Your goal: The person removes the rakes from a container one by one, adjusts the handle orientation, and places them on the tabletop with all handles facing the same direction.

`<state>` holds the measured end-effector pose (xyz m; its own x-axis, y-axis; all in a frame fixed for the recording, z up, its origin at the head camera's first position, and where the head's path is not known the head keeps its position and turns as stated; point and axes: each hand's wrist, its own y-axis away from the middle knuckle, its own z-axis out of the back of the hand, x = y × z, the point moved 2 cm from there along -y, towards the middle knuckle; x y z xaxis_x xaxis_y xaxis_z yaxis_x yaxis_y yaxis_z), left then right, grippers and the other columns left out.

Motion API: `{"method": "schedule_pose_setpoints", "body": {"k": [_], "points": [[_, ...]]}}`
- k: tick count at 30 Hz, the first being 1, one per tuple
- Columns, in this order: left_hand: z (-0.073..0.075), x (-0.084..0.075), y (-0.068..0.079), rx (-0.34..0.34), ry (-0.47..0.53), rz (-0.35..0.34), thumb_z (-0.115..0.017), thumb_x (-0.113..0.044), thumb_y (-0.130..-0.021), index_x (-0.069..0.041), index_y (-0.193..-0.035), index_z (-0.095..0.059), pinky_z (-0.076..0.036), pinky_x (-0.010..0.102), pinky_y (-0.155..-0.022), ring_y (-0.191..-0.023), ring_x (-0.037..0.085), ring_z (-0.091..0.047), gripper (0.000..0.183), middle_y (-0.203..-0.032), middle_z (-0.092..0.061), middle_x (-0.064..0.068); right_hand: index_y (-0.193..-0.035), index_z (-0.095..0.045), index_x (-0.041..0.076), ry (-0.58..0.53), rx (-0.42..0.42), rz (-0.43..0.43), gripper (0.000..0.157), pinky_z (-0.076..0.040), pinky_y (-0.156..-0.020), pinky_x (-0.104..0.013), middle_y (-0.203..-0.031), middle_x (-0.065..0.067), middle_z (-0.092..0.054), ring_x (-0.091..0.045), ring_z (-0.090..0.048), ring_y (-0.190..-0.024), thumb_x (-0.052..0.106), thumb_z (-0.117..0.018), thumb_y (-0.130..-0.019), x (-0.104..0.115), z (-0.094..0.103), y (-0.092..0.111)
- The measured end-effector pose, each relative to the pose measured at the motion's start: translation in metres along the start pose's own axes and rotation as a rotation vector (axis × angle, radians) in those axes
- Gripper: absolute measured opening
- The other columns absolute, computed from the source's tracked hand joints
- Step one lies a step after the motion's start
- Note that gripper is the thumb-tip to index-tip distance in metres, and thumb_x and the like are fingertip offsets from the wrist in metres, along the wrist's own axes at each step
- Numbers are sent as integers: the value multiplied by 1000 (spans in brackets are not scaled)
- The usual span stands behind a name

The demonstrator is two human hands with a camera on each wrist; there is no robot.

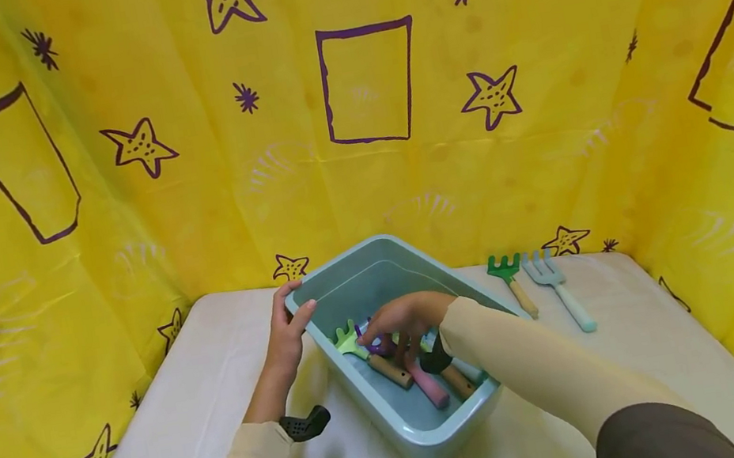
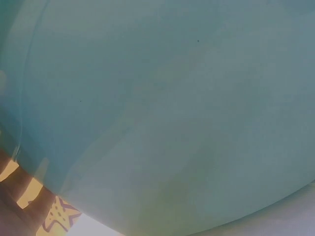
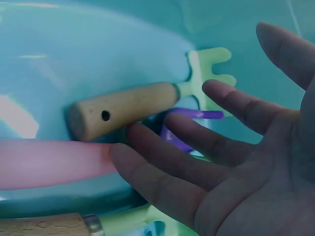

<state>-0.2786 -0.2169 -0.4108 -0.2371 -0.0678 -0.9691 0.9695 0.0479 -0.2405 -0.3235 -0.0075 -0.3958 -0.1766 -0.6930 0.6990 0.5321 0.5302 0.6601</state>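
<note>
A blue-green plastic bin (image 1: 410, 437) stands on the table, turned at an angle. My left hand (image 1: 285, 346) grips its rim at the left corner, thumb over the edge. Inside the bin is my right hand (image 1: 412, 314), reaching down with fingers spread. In the right wrist view its fingertips hover around a light green toy rake (image 3: 128, 110) with a wooden handle and a pink handle (image 3: 54, 164). A purple piece (image 3: 179, 137) shows behind the fingers. Another wooden handle (image 3: 42, 225) with a light green head lies lower down, partly out of frame.
Right of the bin, a green rake (image 1: 521, 289) with a wooden handle and a pale blue fork (image 1: 569, 301) lie on the white table (image 1: 656, 367). Yellow curtains (image 1: 303, 191) with purple star drawings enclose the back and both sides.
</note>
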Motion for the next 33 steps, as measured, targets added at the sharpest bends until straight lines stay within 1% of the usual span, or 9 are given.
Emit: {"method": "schedule_pose_setpoints", "body": {"k": [5,12,16,21,23,26,28,30,33], "points": [[1,4,-1,-10,-8,-17,-54,-29,-97,-18,-142,-31,-32,55,-107,-131,33,-36,51,-145,-34,11,-118,-59,-3,9,45,-36,44,-50,-85,-56,-115,-21,-58,-41,-61,-97,32,-66,-92,-4,-4,-6],[0,3,-2,1,-10,-32,-53,-28,-98,-17,-142,-31,-31,56,-107,-132,34,-36,50,-145,-34,12,-114,-61,1,47,81,-50,38,-47,-90,-57,-112,-18,-60,-37,-61,-98,30,-68,-91,-6,-9,-8],[0,2,0,-3,-5,-34,-52,-26,-98,-16,-142,-31,-31,56,-107,-132,35,-36,50,-146,-34,13,-111,-63,3,102,77,-56,36,-47,-91,-57,-111,-17,-60,-37,-61,-98,31,-69,-90,-7,-13,-8],[-1,2,0,8,-7,-19,-52,-24,-99,-16,-143,-30,-31,56,-107,-132,35,-36,50,-147,-32,13,-107,-66,4,201,81,-61,35,-49,-90,-51,-103,-15,-62,-31,-61,-93,35,-68,-91,-8,-17,-7],[-2,0,0,15,-3,-10,-52,-23,-99,-16,-143,-30,-31,56,-107,-132,36,-35,51,-147,-31,14,-105,-67,3,243,100,-46,36,-49,-90,-50,-96,-14,-62,-30,-60,-90,35,-66,-91,-8,-18,-6],[-3,-13,6,25,-7,1,-51,-21,-98,-12,-144,-28,-31,56,-106,-131,38,-35,52,-147,-31,17,-104,-68,1,292,126,-23,38,-49,-88,-47,-88,-14,-62,-28,-60,-85,37,-66,-91,-7,-19,-6],[-4,-22,11,32,-1,-1,-50,-19,-98,-8,-144,-27,-31,57,-106,-130,40,-36,52,-147,-30,20,-103,-67,0,275,130,-25,38,-50,-87,-45,-86,-14,-62,-28,-59,-82,36,-66,-91,-6,-19,-6],[-5,-30,14,35,-6,-1,-50,-18,-98,-6,-144,-26,-31,57,-106,-130,40,-36,53,-146,-31,22,-104,-67,-1,225,119,-33,37,-51,-85,-43,-87,-13,-60,-26,-59,-80,34,-67,-91,-5,-18,-7],[-6,-31,15,34,1,-7,-49,-17,-99,-5,-144,-26,-31,57,-106,-129,40,-37,52,-146,-31,22,-104,-67,-3,122,71,-29,34,-54,-81,-42,-88,-13,-57,-26,-57,-77,28,-69,-90,-3,-15,-6]]}}
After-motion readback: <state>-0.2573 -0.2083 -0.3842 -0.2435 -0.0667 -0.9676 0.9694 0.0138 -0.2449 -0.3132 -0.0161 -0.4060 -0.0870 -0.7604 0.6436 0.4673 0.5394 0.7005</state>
